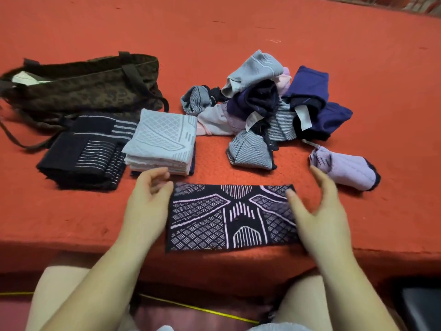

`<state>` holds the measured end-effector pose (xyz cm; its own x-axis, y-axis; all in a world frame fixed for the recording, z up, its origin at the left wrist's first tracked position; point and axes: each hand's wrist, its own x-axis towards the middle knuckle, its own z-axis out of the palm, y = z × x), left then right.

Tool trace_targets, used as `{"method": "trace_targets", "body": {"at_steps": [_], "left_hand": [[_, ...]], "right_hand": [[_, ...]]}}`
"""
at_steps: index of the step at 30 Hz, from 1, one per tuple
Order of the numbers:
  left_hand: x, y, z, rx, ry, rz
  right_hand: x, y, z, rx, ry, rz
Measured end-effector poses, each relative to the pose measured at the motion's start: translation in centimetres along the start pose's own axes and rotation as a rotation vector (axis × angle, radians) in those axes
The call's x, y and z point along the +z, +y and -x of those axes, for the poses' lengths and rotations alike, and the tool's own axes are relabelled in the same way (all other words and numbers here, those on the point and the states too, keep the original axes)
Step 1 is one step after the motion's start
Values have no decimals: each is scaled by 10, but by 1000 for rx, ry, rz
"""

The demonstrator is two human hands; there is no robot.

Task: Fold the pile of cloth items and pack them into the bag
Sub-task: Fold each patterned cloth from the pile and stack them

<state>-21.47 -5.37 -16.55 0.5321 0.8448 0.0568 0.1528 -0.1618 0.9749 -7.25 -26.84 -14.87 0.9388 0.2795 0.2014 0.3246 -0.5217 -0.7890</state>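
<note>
Seemingly relaxed, both hands flank cloth — flat.

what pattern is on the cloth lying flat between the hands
Dark navy cloth with pale lilac diamond grids and stripes, seen in the head view.

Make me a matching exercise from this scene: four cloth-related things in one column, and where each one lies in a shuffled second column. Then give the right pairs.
Things:
1. bag
2. light grey folded stack
3. dark patterned cloth
4. unfolded pile

Places:
A. spread flat at the near edge, between the left hand and the right hand
B. far left, lying on its side
C. heaped to the right of the folded stacks
D. just right of the dark striped folded stack

Pairs: 1-B, 2-D, 3-A, 4-C
</note>
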Motion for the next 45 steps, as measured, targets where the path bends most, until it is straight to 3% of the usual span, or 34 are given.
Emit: {"method": "trace_targets", "body": {"at_steps": [2,3,6,9,12,17,21,25,29,32,38,41,45], "left_hand": [[2,1,12,357,9,-284],[5,1,18,495,-62,-371],[20,-6,27,684,-340,-614],[23,-14,26,592,-481,-890],[9,-24,20,501,-556,-988],[-13,-31,15,422,-445,-1021],[-19,-35,12,478,-437,-872],[-38,-45,13,611,-508,-526],[-56,-55,19,658,-557,-490],[-61,-57,20,649,-531,-446],[-51,-46,25,564,-396,-276],[-43,-32,24,569,-404,-233],[-47,-21,16,550,-455,-195]], "right_hand": [[16,-3,17,-207,-103,107],[25,-4,25,-275,-189,127],[45,-8,36,-347,-409,181],[47,-4,29,-325,-503,335],[37,12,16,-259,-480,510],[29,19,10,-183,-462,603],[39,4,17,-215,-486,510],[55,-21,43,-409,-670,388],[71,-35,60,-547,-765,375],[87,-36,65,-619,-721,376],[104,-29,70,-638,-440,256],[99,-34,74,-539,-464,85],[75,-42,72,-153,-656,-387]]}}
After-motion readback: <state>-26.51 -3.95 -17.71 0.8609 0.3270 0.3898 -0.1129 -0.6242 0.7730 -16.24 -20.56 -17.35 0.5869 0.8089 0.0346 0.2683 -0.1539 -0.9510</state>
